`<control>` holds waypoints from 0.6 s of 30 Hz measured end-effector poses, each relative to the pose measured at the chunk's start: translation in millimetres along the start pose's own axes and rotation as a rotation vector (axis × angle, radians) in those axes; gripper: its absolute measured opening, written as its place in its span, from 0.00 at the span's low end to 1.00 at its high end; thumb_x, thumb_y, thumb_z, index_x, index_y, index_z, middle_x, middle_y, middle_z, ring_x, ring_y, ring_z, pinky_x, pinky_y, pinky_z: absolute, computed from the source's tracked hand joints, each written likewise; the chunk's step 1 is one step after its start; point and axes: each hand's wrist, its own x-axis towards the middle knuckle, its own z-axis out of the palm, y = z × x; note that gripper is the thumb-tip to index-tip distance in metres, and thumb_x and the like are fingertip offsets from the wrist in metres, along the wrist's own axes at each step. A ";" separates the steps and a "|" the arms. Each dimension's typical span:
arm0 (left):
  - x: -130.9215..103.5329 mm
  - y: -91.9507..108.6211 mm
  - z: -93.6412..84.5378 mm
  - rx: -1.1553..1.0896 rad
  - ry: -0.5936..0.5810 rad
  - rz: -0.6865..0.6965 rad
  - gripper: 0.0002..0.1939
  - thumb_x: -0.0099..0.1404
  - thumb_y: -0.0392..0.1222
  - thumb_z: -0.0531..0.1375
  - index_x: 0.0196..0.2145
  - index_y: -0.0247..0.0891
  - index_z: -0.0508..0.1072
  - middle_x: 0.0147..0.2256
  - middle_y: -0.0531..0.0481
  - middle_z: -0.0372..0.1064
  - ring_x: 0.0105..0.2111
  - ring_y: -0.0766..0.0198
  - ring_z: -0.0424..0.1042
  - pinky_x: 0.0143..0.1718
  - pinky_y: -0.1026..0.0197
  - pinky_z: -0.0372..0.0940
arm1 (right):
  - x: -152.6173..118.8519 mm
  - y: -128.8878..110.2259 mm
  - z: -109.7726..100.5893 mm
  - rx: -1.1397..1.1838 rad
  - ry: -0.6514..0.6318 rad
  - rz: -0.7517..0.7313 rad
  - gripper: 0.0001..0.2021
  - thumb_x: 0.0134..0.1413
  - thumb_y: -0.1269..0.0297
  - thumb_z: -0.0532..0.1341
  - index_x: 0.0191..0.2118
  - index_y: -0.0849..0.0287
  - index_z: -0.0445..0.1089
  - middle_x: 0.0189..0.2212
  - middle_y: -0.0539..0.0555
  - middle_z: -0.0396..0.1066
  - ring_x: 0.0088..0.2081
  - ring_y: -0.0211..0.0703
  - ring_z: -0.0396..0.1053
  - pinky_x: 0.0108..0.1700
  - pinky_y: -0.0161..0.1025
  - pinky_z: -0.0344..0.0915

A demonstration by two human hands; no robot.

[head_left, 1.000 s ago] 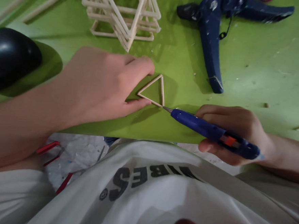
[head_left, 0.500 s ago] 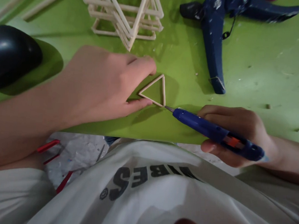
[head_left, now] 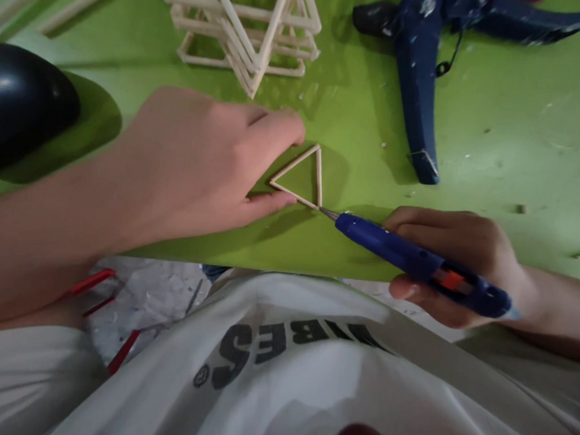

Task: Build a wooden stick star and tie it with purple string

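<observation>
A small triangle of thin wooden sticks lies on the green table, its lower right corner touched by the metal tip of a blue glue gun. My right hand is wrapped round the glue gun's body. Beside the triangle's left part, my left hand rests on the table with its thumb against the lower stick. Its forefinger is bent near the upper stick, and thumb and forefinger are apart. The other fingers of my left hand are tucked out of sight.
Behind my left hand stands a stack of larger stick triangles. A dark blue pliers-like tool lies at the back right, a black rounded object at the left. Two long sticks lie back left, and small scraps at right.
The view has shifted very slightly. Both hands, the triangle and the glue gun keep nearly the same positions relative to each other.
</observation>
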 end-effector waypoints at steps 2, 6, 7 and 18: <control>0.7 0.4 -0.5 0.000 -0.039 -0.007 0.31 0.80 0.69 0.68 0.65 0.43 0.74 0.40 0.50 0.83 0.35 0.46 0.82 0.30 0.51 0.55 | 0.4 -0.6 0.5 -0.002 -0.008 -0.001 0.19 0.81 0.45 0.67 0.42 0.52 0.65 0.31 0.53 0.74 0.30 0.46 0.78 0.28 0.40 0.69; 1.5 1.3 -1.2 0.013 -0.046 0.000 0.31 0.80 0.68 0.67 0.66 0.43 0.74 0.40 0.51 0.82 0.35 0.46 0.83 0.29 0.51 0.56 | 0.7 -1.1 1.3 -0.017 -0.007 -0.006 0.20 0.82 0.44 0.66 0.42 0.51 0.65 0.30 0.53 0.73 0.31 0.47 0.78 0.28 0.41 0.69; 1.4 1.6 -1.3 0.018 -0.037 0.000 0.31 0.80 0.68 0.67 0.66 0.43 0.73 0.40 0.51 0.82 0.36 0.46 0.83 0.29 0.52 0.56 | 0.5 -1.0 1.3 -0.015 -0.005 -0.009 0.20 0.82 0.44 0.66 0.42 0.51 0.65 0.30 0.53 0.73 0.31 0.47 0.78 0.28 0.42 0.69; 1.0 1.9 -0.4 0.003 -0.063 -0.043 0.30 0.81 0.68 0.59 0.68 0.48 0.74 0.41 0.48 0.83 0.38 0.44 0.82 0.31 0.48 0.57 | -2.2 0.1 1.1 0.007 -0.002 0.007 0.19 0.80 0.45 0.69 0.42 0.52 0.66 0.32 0.54 0.74 0.31 0.48 0.79 0.28 0.42 0.69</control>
